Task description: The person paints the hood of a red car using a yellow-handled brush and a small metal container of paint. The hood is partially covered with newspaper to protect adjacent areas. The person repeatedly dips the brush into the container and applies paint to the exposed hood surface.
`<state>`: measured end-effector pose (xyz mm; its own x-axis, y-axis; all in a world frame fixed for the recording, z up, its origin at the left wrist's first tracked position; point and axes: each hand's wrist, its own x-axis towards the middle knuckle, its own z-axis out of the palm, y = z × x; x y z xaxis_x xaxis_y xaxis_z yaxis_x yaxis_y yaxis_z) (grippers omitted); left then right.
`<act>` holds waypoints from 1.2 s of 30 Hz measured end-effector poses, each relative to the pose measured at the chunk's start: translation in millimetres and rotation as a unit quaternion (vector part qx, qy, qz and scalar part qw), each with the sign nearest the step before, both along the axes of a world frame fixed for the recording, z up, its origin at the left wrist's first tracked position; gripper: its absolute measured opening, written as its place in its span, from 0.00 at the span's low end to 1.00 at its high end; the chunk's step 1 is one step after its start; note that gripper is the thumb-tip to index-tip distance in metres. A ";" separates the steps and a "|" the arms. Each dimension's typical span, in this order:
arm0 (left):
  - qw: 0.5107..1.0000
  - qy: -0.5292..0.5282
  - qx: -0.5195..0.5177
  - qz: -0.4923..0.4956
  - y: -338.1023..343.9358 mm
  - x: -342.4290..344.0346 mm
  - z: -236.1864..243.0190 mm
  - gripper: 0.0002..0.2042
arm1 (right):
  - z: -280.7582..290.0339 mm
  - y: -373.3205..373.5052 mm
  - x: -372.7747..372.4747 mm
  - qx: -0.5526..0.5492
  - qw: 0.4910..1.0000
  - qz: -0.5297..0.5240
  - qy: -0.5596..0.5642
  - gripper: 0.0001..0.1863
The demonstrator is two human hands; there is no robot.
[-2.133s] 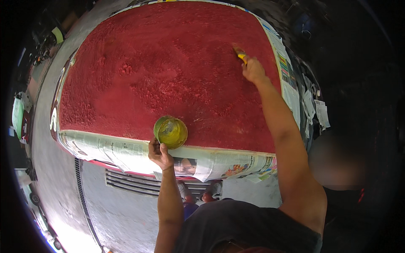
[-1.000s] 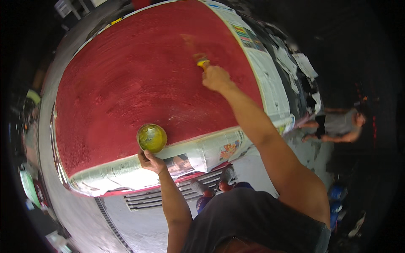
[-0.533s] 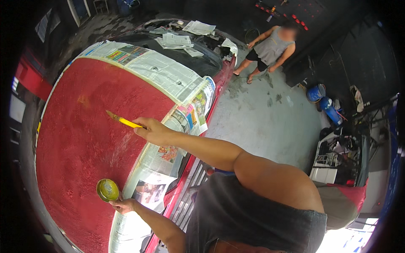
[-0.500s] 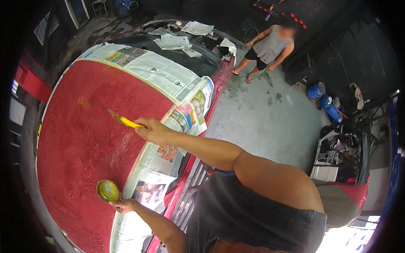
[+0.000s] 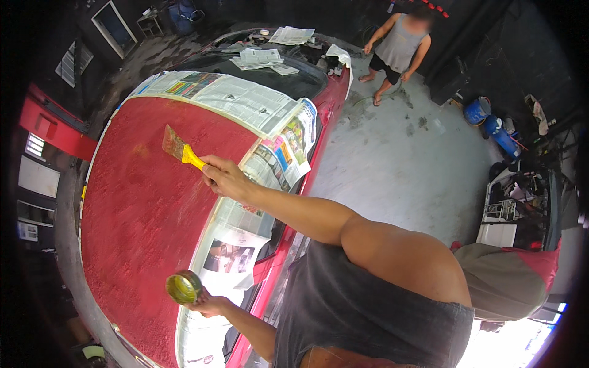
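In my right hand (image 5: 227,179) is a flat paintbrush (image 5: 192,157) with a yellow handle, fingers closed round it. Its stained bristles point away to the left over the car roof (image 5: 144,221). Whether they touch the surface I cannot tell. My left hand (image 5: 210,305) grips a small round can (image 5: 184,287) by its side, low over the roof's near edge. The can is tilted, and its inside looks coated yellow-green. The roof is dull red and uneven, with a faint yellowish patch. Newspaper sheets (image 5: 245,101) taped along the roof's edges cover the windows.
More newspaper (image 5: 257,59) lies on the windscreen and front of the car. At the back right a person (image 5: 400,49) stands on the grey floor (image 5: 399,165). Blue containers (image 5: 477,111) line the right wall, and a dark-framed car part (image 5: 515,208) stands nearby.
The brush has turned so its broad face shows, and its tip has lifted higher in view. The can has tipped more. The whole view has shifted slightly.
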<state>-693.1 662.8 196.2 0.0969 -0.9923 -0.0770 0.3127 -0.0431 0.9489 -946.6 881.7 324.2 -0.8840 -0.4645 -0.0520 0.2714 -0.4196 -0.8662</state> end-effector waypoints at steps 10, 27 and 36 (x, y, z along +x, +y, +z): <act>0.991 -0.031 0.123 -0.034 37.8 105.9 -18.8 0.34 | -60.5 0.1 50.3 0.048 0.986 0.085 -0.138 0.12; 0.982 -0.012 0.146 -0.120 32.4 86.8 -16.7 0.30 | -52.7 5.1 86.8 -0.001 0.991 0.061 -0.123 0.09; 0.967 -0.009 0.202 -0.157 48.3 82.5 -4.4 0.33 | -43.1 19.6 89.4 -0.019 0.990 0.045 -0.131 0.11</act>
<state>-610.6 711.0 191.8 -0.1994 -0.8620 -0.4662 0.2067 -0.5020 0.8398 -857.2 901.3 281.1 -0.7972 -0.5471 -0.2552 0.5228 -0.4142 -0.7451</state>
